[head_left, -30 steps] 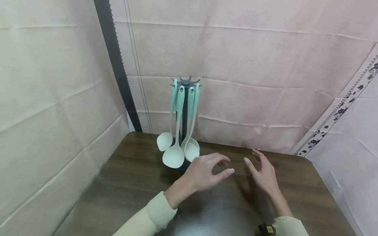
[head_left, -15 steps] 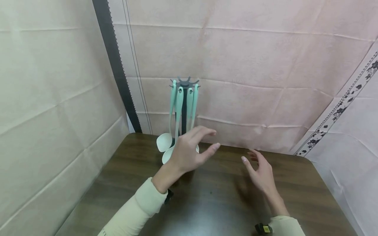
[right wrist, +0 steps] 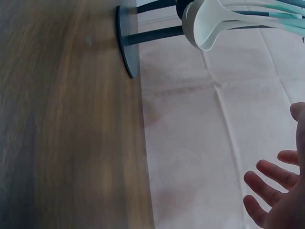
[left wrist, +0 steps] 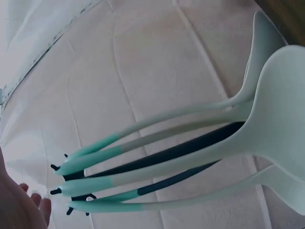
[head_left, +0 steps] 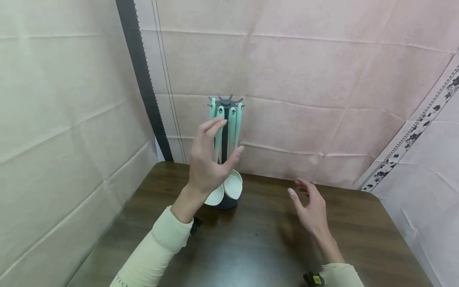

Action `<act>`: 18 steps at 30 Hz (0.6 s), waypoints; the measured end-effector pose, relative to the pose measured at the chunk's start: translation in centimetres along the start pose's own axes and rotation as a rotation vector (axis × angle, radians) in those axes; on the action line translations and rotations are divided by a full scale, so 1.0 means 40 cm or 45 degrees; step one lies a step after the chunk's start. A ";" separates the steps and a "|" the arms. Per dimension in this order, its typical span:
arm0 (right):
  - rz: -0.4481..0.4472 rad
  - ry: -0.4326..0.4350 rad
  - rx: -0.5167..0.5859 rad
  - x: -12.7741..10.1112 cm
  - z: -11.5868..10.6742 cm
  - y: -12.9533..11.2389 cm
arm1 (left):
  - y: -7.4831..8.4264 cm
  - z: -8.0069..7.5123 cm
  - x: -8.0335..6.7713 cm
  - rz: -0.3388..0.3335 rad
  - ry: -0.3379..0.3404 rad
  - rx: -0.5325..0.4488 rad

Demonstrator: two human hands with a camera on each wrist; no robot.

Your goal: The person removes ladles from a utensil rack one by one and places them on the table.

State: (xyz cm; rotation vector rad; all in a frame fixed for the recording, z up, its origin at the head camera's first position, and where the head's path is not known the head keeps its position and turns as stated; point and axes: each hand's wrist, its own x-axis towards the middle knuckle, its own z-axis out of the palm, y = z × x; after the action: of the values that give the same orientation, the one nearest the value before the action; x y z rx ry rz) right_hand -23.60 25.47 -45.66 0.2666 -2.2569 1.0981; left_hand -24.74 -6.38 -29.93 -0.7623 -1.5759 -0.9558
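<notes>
Nearest the camera, at the lower right of the head view, the right hand (head_left: pixel 311 210) hovers just above the dark wooden table (head_left: pixel 251 255), fingers loosely spread and holding nothing; its wrist view shows the same relaxed fingertips (right wrist: pixel 271 186) against the pink backdrop.

Farther in, left of centre, the left hand (head_left: pixel 208 159) is raised in front of the utensil rack (head_left: pixel 225 151), thumb and fingers parted wide with nothing between them yet. Its fingers stand just before the mint-green handles (head_left: pixel 229 123) of the hanging ladles (head_left: pixel 233 185); whether a fingertip touches one, I cannot tell. The left wrist view shows those handles (left wrist: pixel 124 157) fanning from the rack's dark notched top (left wrist: pixel 64 183), the pale bowls (left wrist: pixel 281 109) at the other end.

The rack stands at the table's far edge, close to the wall cloth. Judging from this, a clean lift calls for pinching one handle high, near its hook, and raising it straight up out of the notch before drawing it away, so the neighbouring ladles do not swing or knock.

There is little room behind or left of the rack, where the cloth walls (head_left: pixel 71 119) close in. The open tabletop lies toward the camera and the right of the frame, the safer way out.
</notes>
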 end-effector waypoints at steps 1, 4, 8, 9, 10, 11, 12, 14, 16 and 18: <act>-0.007 0.006 0.007 0.001 0.002 -0.004 | -0.005 -0.002 0.005 -0.005 0.018 0.015; -0.031 0.017 0.024 0.003 0.007 -0.018 | -0.023 -0.008 0.016 -0.046 0.054 0.042; -0.053 0.016 0.046 0.007 0.013 -0.033 | -0.052 -0.014 0.012 -0.218 0.042 0.059; -0.059 0.015 0.054 0.007 0.015 -0.037 | -0.060 -0.016 0.007 -0.280 0.030 0.059; -0.064 0.012 0.060 0.008 0.017 -0.040 | -0.068 -0.018 0.001 -0.341 0.013 0.052; -0.065 0.008 0.068 0.008 0.018 -0.043 | -0.076 -0.020 -0.005 -0.398 -0.003 0.041; -0.070 0.008 0.073 0.009 0.020 -0.046 | -0.083 -0.022 -0.012 -0.449 -0.020 0.020; -0.076 0.004 0.080 0.009 0.023 -0.051 | -0.097 -0.026 -0.028 -0.535 -0.061 -0.008; -0.079 -0.001 0.089 0.009 0.026 -0.056 | -0.107 -0.028 -0.044 -0.598 -0.099 -0.027; -0.089 -0.007 0.095 0.009 0.030 -0.060 | -0.116 -0.029 -0.060 -0.654 -0.131 -0.031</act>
State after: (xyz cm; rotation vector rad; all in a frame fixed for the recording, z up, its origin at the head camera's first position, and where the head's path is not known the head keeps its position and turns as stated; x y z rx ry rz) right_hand -23.38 23.05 -44.45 0.3767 -2.1972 1.1479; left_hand -27.72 -9.55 -33.06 -0.4298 -1.8996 -1.3201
